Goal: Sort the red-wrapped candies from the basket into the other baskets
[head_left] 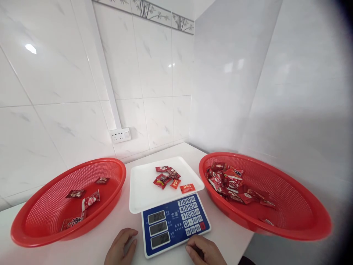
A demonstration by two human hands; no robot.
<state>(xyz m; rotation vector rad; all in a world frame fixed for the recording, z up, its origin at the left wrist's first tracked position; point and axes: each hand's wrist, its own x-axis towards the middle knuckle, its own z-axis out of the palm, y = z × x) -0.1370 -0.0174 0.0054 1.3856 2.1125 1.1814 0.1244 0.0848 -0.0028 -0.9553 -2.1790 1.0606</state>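
A blue electronic scale [174,223] with a white weighing tray [140,187] stands in the middle of the white counter. Several red candy packets [168,176] lie on the tray. My left hand [121,247] rests on the counter at the scale's front left corner, fingers loosely curled and empty. My right hand [205,251] lies at the scale's front right corner, fingertips touching its edge, holding nothing. A red mesh basket on the left [38,217] holds a few candy packets [91,200]. A red mesh basket on the right [289,217] holds a pile of candy packets [228,180].
White tiled walls meet in a corner behind the counter. A white power socket [120,135] sits on the wall above the left basket. The counter's right edge [248,243] runs under the right basket, which overhangs it.
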